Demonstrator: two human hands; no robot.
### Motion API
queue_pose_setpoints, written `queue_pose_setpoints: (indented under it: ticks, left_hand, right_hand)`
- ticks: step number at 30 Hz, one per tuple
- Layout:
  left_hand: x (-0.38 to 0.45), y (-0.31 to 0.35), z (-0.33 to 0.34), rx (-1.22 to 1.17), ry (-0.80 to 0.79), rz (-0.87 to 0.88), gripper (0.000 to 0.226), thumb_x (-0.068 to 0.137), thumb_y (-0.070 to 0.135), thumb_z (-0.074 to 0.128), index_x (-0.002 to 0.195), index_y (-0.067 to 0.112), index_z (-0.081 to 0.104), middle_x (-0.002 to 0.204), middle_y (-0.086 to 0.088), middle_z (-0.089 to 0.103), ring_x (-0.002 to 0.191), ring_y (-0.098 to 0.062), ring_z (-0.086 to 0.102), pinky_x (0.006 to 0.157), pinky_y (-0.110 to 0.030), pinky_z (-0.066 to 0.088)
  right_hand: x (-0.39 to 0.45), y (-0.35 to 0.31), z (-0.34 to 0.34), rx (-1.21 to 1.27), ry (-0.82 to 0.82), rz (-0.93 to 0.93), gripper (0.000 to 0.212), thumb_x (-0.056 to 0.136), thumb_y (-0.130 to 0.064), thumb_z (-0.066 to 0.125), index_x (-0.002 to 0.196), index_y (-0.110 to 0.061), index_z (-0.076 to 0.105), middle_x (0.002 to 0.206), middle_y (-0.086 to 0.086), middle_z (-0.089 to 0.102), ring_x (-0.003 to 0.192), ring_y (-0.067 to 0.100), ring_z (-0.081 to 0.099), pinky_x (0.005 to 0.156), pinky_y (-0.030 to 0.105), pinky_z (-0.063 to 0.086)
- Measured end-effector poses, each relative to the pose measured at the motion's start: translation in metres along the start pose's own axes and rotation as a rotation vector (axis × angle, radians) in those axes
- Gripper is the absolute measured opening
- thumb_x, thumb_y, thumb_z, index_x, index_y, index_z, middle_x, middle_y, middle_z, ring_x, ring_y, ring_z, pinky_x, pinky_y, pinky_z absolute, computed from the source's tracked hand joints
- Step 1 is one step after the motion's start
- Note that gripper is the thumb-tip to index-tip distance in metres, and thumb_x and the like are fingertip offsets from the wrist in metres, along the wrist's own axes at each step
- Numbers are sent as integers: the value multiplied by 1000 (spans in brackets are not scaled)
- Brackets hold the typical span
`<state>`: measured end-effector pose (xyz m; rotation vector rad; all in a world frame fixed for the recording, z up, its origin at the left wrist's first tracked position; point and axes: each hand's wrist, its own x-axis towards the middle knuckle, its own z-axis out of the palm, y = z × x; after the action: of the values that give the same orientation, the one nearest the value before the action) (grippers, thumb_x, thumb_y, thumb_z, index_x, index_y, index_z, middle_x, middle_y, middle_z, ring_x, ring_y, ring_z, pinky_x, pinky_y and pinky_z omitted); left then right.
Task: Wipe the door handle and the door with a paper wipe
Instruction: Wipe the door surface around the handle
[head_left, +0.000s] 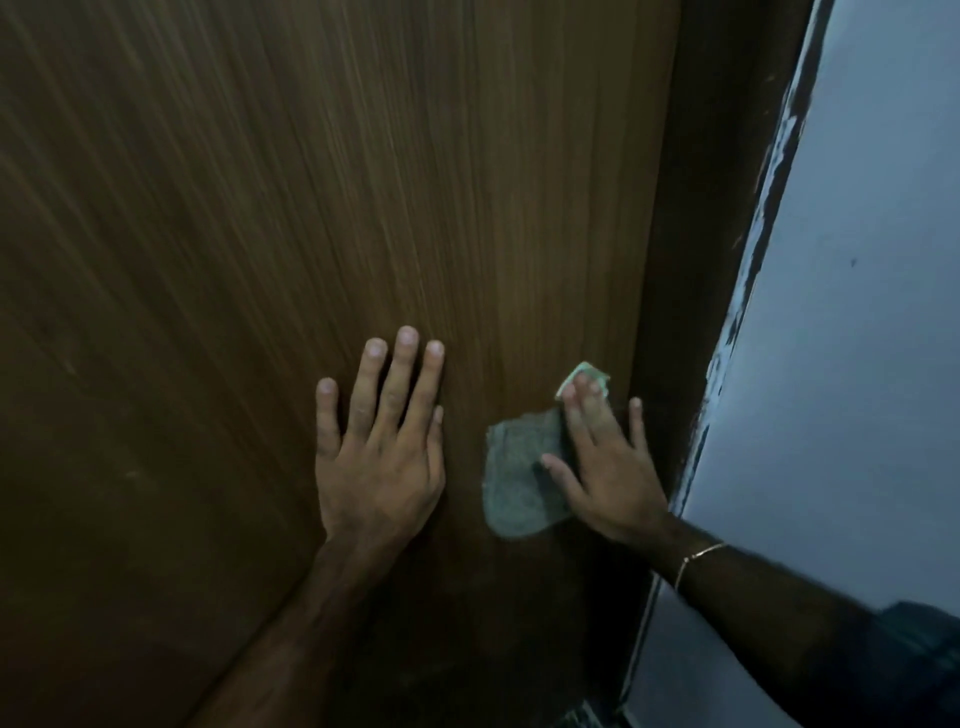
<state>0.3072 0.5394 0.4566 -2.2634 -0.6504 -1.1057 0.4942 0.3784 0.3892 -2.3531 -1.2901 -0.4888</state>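
No readable text in view.

No letters, numbers, labels or brand marks can be read on the wooden door (311, 234), the grey paper wipe (519, 478), the dark door frame (717, 182) or the pale wall (857, 312) beside it; the wipe's surface is dim and blurred.

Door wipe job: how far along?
In hand: right hand presses the paper wipe flat on the door near its frame-side edge; left hand braces flat beside it. The handle is out of view, so its state and the remaining area are unclear.
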Motion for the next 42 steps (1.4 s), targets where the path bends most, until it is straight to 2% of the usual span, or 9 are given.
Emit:
queue_pose_setpoints:
  ticks: [3,18,21,24,28,32,37,40,42]
  left_hand:
    - [4,1,-1,-21,3,1,63,105,38,34,160,23,9,169,-1,3,154,-21,0,121,-50,-2]
    - [1,-2,-6,-37,-15,3,65,101,38,37,160,24,13,169,-1,3,155,-20,0,122,-50,-2]
    - [-1,-4,-6,-46,-34,2,65,101,38,36,160,23,13,169,-1,2,155,-21,-2,122,-51,-3]
    - [-1,-3,-6,-54,-55,9,66,101,39,36,160,24,10,169,-1,-1,155,-20,-5,122,-51,-3]
    - [2,-2,-5,-25,-33,-2,66,103,38,37,160,24,8,169,-1,-1,155,-20,-6,122,-50,-4]
    - [-2,0,-4,-21,-32,3,65,104,38,36,160,24,8,169,-1,0,155,-20,-4,122,-50,-5]
    - [-3,-2,-6,-4,-35,-6,64,104,38,35,160,24,8,169,-1,0,154,-20,-4,121,-50,-8]
    - [-1,1,-4,-18,-32,-3,62,105,38,34,160,24,9,168,-1,3,154,-20,-2,121,-51,-4]
    - [1,2,-4,-28,-34,-21,62,105,37,34,160,24,9,168,-1,4,154,-20,-1,121,-52,-1]
  right_hand:
    - [13,-2,-16,133,59,62,85,95,-64,26,157,-15,-8,165,1,-17,151,12,-15,121,51,-12]
    - [7,-8,-1,424,65,185,89,92,-70,25,155,-23,-17,162,-7,-26,149,7,-20,123,48,-7]
    - [-4,-12,11,331,6,105,89,91,-73,21,156,-23,-14,163,-7,-22,150,8,-17,123,53,-2]
    - [3,-13,9,393,37,233,89,91,-70,22,155,-21,-15,163,-5,-22,151,9,-16,123,53,-4]
    - [-4,-27,12,305,60,25,86,95,-64,30,157,-19,-9,165,-4,-17,152,12,-14,122,55,-1]
    - [1,-28,11,356,76,211,85,94,-66,24,155,-21,-14,163,-5,-22,151,11,-16,122,55,-5]
    - [-17,-42,24,248,24,12,83,95,-65,26,157,-20,-5,166,-2,-12,152,11,-11,121,60,3]
    - [-9,-43,20,329,48,164,83,94,-64,25,157,-21,-9,165,-3,-16,151,11,-15,121,57,-5]
    - [-5,-56,14,296,42,65,83,94,-63,27,157,-22,-10,164,-3,-17,151,9,-16,121,54,-8]
